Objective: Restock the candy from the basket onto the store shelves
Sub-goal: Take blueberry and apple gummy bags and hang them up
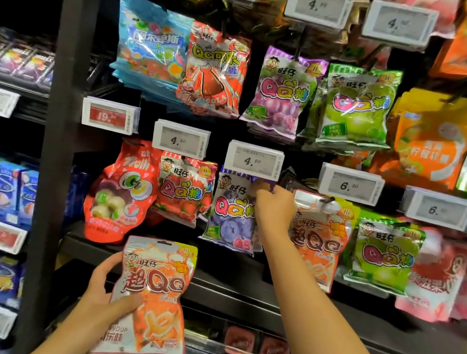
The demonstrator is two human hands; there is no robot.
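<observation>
My left hand (101,297) grips an orange and white candy bag (153,296) low in front of the shelves, thumb across its front. My right hand (274,205) reaches up to the peg under the 4.20 price tag (253,160) and pinches the top right corner of the purple gummy bag (231,210) hanging there. More orange and white bags of the same kind (319,237) hang on the peg just right of my right hand. The basket is out of view.
Pegs carry rows of candy bags: a red one (120,189), strawberry (182,188), green apple (383,254), and an upper row above the price tags. A black upright post (56,147) divides off shelves of boxed sweets at left. A dark shelf ledge (297,305) runs below.
</observation>
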